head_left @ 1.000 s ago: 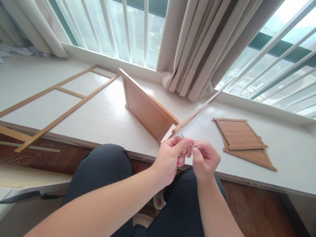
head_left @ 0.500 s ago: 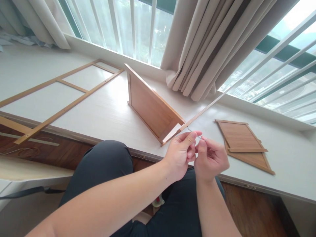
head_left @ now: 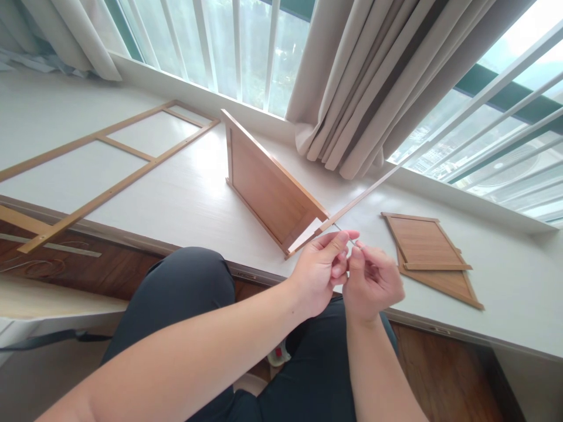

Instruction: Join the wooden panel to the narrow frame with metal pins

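Note:
A thin metal rod, much like a hex key, runs from the edge of a long wooden rail back into my fingers. My left hand pinches it between thumb and forefinger, close to the rail. Right beside it, my right hand grips the rod's rear end with closed fingers, which hide its tip. The rail meets the near end of a brown wooden panel standing on its edge on the white ledge. Whether the rod sits in a hole cannot be made out.
A ladder-like wooden frame lies at the left, one end jutting past the ledge's front edge. Two stacked wooden panels rest at the right. A curtain and barred windows stand behind; my knees are against the ledge.
Both hands remain at the rod, the right one shifting slightly left and its fingers changing position a little. The whole view has moved slightly; the panel and rail stay in place.

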Motion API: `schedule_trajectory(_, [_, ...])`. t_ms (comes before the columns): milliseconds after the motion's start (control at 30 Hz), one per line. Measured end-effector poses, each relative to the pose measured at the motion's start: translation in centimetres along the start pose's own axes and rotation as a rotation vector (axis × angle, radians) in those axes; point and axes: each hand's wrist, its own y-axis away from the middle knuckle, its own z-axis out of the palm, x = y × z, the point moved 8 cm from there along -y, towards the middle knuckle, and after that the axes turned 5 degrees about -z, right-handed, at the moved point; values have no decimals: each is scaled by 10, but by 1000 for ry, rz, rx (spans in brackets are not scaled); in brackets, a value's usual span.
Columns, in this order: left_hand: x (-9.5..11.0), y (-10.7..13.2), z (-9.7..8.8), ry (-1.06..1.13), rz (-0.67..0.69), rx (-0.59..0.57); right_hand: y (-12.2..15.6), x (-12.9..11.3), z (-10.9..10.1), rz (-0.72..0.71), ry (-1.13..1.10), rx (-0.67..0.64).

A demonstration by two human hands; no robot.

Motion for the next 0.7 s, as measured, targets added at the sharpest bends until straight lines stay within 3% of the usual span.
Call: schedule_trajectory(700, [2,0,-1,-10,2,-27,-3,-13,-2,-123,98,-36])
